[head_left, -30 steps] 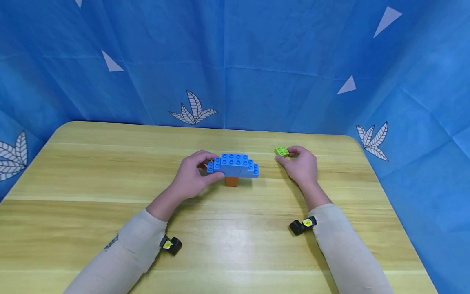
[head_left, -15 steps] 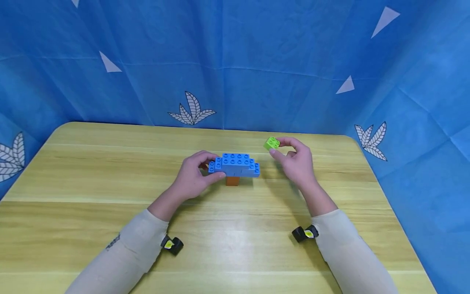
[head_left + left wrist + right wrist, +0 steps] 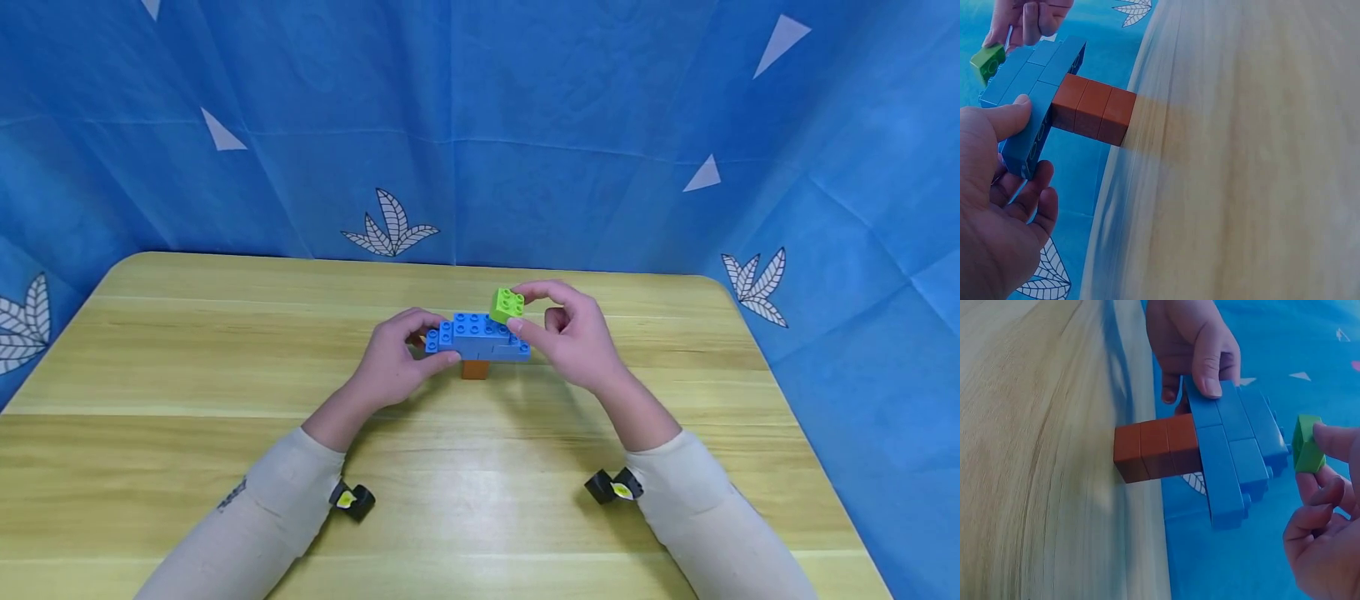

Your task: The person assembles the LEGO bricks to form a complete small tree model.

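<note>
A stepped stack of blue toy building bricks (image 3: 480,343) stands on a narrow column of brown bricks (image 3: 1157,448), shaped like a tree with a wide crown. My left hand (image 3: 395,357) grips the left end of the blue part, thumb on the near side and fingers behind. Between thumb and fingertip, my right hand (image 3: 579,337) pinches a lime green two-by-two brick (image 3: 507,306). In the right wrist view a gap shows between the green brick (image 3: 1308,444) and the studs of the top blue layer. The green brick is slightly tilted.
The wooden table (image 3: 225,333) carries the brick stack near its middle. Behind it hangs a blue cloth (image 3: 525,125) with leaf and triangle prints, which also runs down the right side. A black wrist camera (image 3: 352,502) sits at the left cuff.
My right hand has lifted the green brick off the table at the right and carried it left, over the right part of the blue stack. The left hand keeps its grip in place.
</note>
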Available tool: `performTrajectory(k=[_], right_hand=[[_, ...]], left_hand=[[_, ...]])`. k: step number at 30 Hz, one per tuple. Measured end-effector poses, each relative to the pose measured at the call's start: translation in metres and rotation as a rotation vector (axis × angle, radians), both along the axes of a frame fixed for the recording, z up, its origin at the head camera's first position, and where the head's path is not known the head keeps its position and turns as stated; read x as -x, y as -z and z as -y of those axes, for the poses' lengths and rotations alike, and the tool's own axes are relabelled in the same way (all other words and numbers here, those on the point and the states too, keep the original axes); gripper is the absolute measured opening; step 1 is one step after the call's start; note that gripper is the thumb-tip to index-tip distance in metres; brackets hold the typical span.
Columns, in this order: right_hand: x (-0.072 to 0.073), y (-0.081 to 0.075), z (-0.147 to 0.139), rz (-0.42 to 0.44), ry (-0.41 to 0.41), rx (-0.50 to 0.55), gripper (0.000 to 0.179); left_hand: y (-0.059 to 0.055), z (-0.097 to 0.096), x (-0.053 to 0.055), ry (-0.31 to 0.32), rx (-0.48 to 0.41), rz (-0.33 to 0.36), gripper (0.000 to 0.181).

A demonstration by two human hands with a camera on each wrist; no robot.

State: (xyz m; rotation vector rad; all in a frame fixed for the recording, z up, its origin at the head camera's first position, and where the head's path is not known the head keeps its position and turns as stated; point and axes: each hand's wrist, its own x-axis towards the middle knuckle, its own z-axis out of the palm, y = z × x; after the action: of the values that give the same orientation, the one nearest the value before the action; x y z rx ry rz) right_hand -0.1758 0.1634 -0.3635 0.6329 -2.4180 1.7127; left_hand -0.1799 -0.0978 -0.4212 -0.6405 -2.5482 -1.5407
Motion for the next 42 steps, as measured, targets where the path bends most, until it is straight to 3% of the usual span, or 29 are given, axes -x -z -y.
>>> performTrajectory(k=[8,16,31,42], right_hand=[[0.003,0.003,0.011,-0.045,-0.061,-0.085,0.032],[0.006,0.005,0.016,-0.051,-0.078,-0.094,0.032],[0.009,0.008,0.026,-0.105,-0.032,-0.061,0.023],[0.01,0.005,0.028,-0.192,-0.044,-0.206,0.026]], left_hand=[[0.001,-0.001,0.001,0.004,-0.007,-0.013,0.037],[0.002,-0.001,0.002,0.011,-0.01,-0.005,0.037],[0.0,-0.002,0.004,0.021,-0.058,-0.006,0.031],[0.001,-0.001,0.001,0.004,-0.045,-0.003,0.031]])
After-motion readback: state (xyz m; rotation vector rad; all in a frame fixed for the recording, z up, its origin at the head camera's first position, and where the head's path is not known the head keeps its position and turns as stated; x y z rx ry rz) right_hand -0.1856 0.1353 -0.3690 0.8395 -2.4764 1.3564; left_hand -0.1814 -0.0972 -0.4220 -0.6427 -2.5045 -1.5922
